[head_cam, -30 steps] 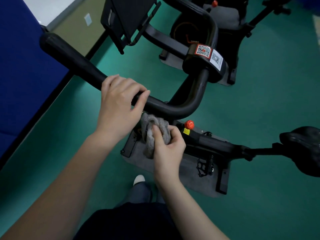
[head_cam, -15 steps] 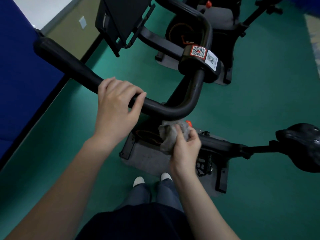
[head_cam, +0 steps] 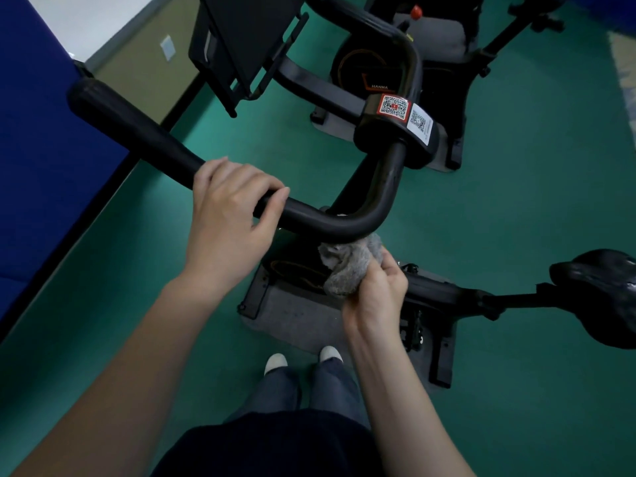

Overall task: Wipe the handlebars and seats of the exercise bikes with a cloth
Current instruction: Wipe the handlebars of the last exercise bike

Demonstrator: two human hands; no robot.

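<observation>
Two exercise bikes stand on the green floor [head_cam: 516, 218]. On the near bike [head_cam: 430, 294], the left hand [head_cam: 227, 228] grips the straight section of the black handlebar [head_cam: 144, 139], fingers [head_cam: 241, 177] curled over the top. The right hand [head_cam: 375, 297] has its fingers closed around one bunched grey cloth [head_cam: 347, 266], pressed against the underside of the handlebar bend. One black seat [head_cam: 599, 290] is at right. Two QR labels [head_cam: 394, 106] sit on the handlebar clamp. The far bike [head_cam: 371, 67] stands beyond.
</observation>
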